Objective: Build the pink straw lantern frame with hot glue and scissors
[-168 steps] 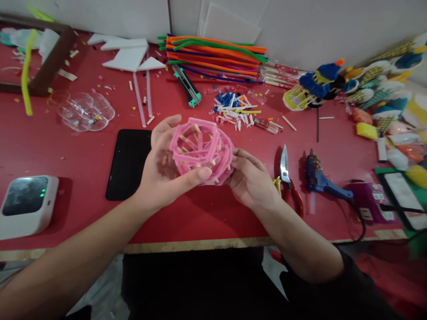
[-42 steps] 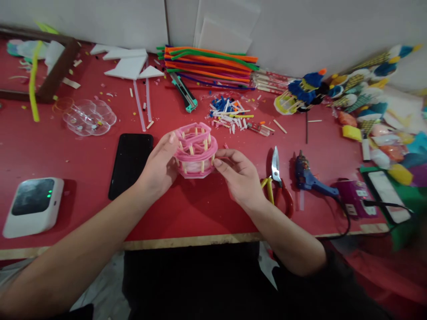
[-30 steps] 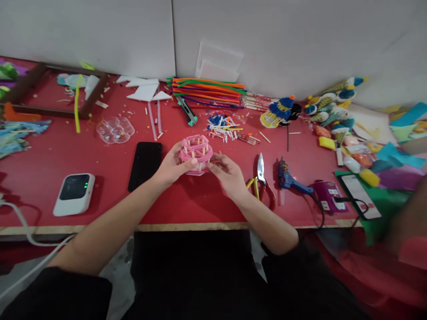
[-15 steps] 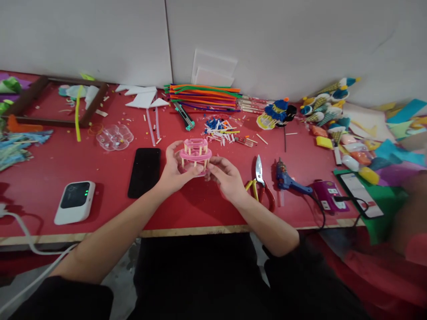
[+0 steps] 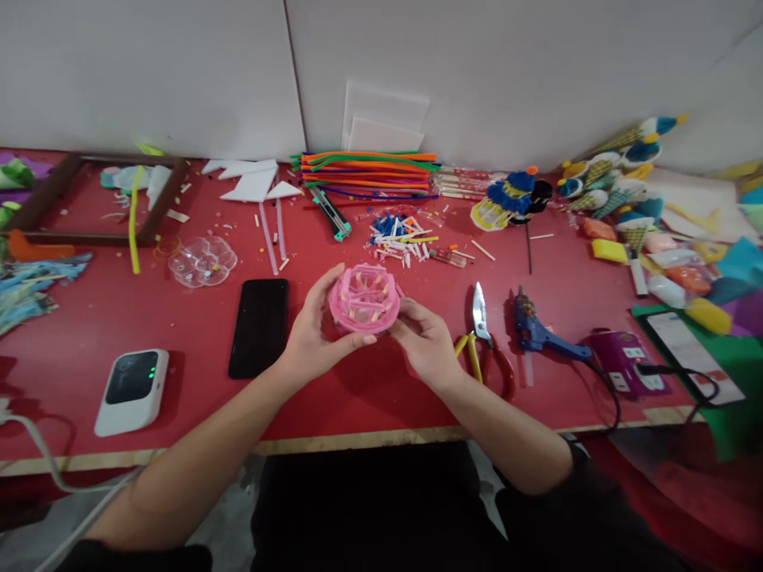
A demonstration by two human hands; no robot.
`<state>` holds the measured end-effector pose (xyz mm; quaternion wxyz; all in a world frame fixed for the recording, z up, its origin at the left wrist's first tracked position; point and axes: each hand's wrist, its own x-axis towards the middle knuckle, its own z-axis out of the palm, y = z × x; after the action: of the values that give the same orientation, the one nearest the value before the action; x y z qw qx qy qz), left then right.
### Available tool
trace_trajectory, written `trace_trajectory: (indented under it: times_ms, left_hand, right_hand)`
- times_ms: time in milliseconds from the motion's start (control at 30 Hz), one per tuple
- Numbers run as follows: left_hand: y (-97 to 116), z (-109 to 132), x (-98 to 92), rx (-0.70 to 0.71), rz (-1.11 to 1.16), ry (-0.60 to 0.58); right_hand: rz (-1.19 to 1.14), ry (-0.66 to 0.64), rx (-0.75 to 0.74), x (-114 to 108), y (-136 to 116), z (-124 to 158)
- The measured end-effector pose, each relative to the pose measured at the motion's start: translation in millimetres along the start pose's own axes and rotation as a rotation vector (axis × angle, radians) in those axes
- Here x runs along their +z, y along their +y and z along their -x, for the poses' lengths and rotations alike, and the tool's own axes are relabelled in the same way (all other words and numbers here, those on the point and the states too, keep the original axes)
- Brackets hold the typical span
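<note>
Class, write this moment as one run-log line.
left hand: holds pink craft | right hand: at its edge | leftward: black phone | rightward: shears, glue gun

My clothing is black: a loose left sleeve, a right sleeve ending around the elbow, and dark fabric across my lap. My forearms, left hand and right hand are bare.
</note>
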<state>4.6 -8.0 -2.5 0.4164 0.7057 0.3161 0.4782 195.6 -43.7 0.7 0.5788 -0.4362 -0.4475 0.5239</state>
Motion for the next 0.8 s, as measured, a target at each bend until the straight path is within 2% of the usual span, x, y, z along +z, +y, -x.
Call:
trace_trajectory:
  times_ms: [200,333,467,633,800]
  left_hand:
    - [2.5,-2.4,1.1,-0.001,0.075,-0.048]
    - [6.8,-2.7,2.5,-0.119,0.129,-0.037]
    - [6.2,-2.6,5.3,-0.227,0.214,-0.002]
    - [2.0,-1.6,6.7,-0.282,0.331,-0.005]
    - [5.5,-1.9,3.1,-0.199,0.353,-0.053]
  right_hand:
    - [0.076,0.035,-0.057,0.4,-5.5,1.4]
    - [0.113,0.023,0.031,5.8,-14.7,6.4]
    - [0.165,0.006,0.048,6.6,-23.2,9.9]
    - [0.361,-0.101,0.1,0.0,-46.2,13.2]
    - [0.591,-0.178,-0.05,-7.8,-65.1,6.6]
